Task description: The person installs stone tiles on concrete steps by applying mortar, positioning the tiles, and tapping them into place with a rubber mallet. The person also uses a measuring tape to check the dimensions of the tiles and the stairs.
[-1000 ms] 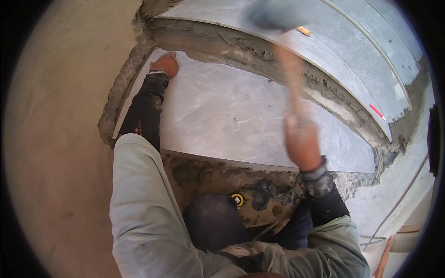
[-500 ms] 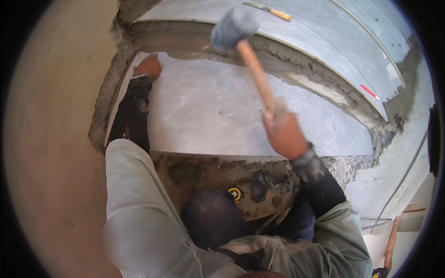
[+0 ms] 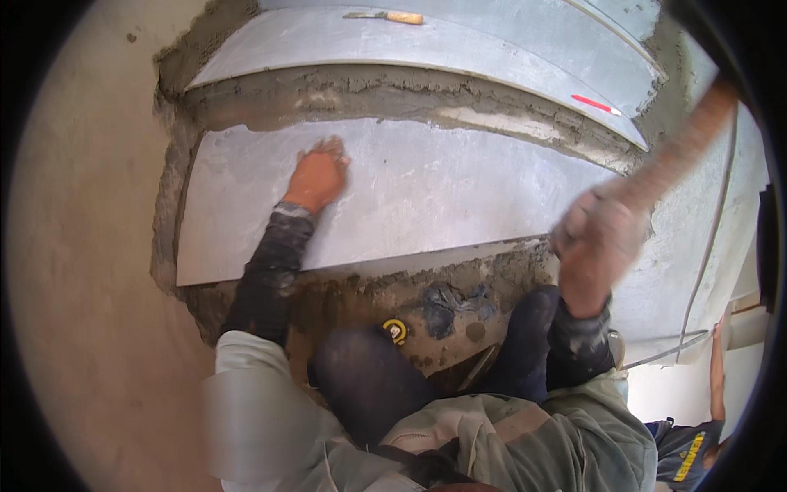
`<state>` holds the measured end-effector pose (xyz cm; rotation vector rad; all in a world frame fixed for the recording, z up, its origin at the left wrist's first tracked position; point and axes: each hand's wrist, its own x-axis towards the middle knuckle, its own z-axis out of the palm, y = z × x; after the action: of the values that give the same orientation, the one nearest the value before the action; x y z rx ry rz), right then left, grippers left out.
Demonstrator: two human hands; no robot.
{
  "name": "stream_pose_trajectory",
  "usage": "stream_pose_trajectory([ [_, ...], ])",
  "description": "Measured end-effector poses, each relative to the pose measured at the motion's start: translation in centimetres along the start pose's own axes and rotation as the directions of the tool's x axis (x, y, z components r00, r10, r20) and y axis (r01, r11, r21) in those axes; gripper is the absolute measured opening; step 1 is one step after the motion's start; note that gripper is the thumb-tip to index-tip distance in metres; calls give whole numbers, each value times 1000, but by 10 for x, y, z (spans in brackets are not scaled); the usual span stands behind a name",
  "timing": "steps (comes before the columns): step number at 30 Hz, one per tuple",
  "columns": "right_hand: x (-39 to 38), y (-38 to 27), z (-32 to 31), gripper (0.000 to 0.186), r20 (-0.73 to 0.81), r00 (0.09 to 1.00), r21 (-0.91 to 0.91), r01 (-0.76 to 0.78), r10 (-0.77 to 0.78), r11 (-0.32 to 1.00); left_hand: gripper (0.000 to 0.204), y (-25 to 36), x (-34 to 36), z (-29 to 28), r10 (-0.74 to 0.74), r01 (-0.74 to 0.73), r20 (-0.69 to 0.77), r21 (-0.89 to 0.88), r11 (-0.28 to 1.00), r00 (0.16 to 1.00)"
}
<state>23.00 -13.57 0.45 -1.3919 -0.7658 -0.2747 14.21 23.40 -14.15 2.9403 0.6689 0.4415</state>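
Observation:
A pale grey stone slab (image 3: 443, 184) lies as a step tread before me, with rough wet mortar (image 3: 246, 107) along its far edge. My left hand (image 3: 320, 174) rests on the slab's left half, fingers stretched out and holding nothing. At the right, my right hand (image 3: 600, 246) grips the wooden handle (image 3: 684, 148) of a mallet, raised beyond the slab's right end. Motion smears this hand and the handle. The mallet's head is lost in the dark rim of the picture.
On the slab above lie a wooden-handled blade tool (image 3: 402, 17) and a red pencil (image 3: 596, 104). Between my knees and the slab are a yellow-and-black tape measure (image 3: 395, 331) and crumpled dark plastic (image 3: 443, 310). Another person (image 3: 689, 451) shows at the lower right; walls flank the steps.
My left hand has moved from the slab's far left corner toward its middle. My right hand has swung the mallet up and to the right. The view has shifted.

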Motion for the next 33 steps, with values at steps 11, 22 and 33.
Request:
stream_pose_trajectory([
  [11,40,-4,-15,34,301,926,-350,328,-226,877,50,14,2,-5,-198,180,191,109,978,962],
  [22,29,42,-29,32,382,913,-539,94,143,837,50,24,13,5,-267,257,68,125,958,961],
  [33,-15,83,-68,35,462,875,-643,219,144,734,51,24,12,14,-243,227,112,141,964,964],
])
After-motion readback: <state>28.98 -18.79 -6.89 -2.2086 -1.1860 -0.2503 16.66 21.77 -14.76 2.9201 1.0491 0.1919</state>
